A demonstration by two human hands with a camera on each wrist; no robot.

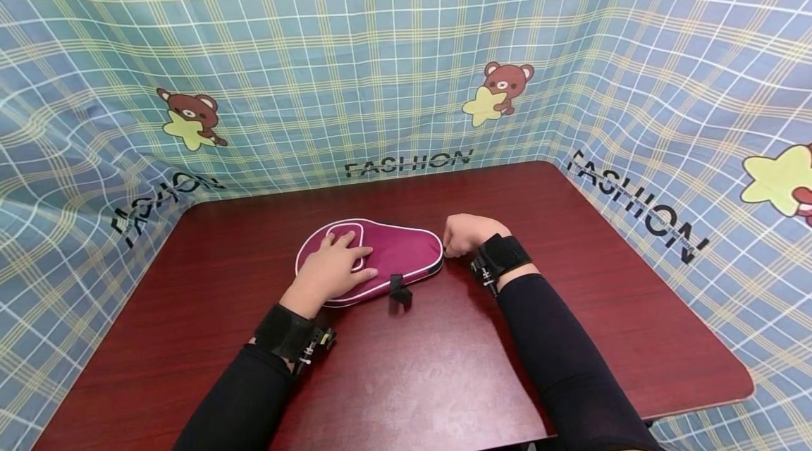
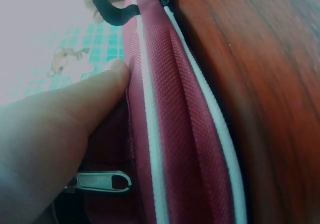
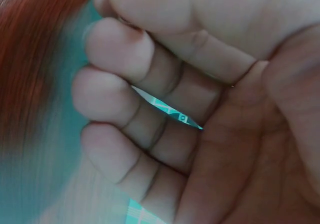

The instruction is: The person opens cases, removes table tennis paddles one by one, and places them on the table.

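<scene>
A magenta table tennis paddle case (image 1: 402,246) with white piping lies flat on the table, its narrow end toward the right. My left hand (image 1: 333,268) rests on its wide end with fingers spread over the small front pocket. In the left wrist view, the thumb (image 2: 95,96) presses on the case near the pocket's silver zipper pull (image 2: 102,181). At the narrow end, my right hand (image 1: 468,234) has curled fingers, thumb and index together. A bit of black shows at its fingertips, seemingly the case's zipper pull; the right wrist view hides it.
A black strap (image 1: 400,290) sticks out from the case's near side. The dark red wooden table (image 1: 609,324) has a plaid curtain (image 1: 393,70) behind it and along both sides. Each wrist wears a black band with a small camera mount.
</scene>
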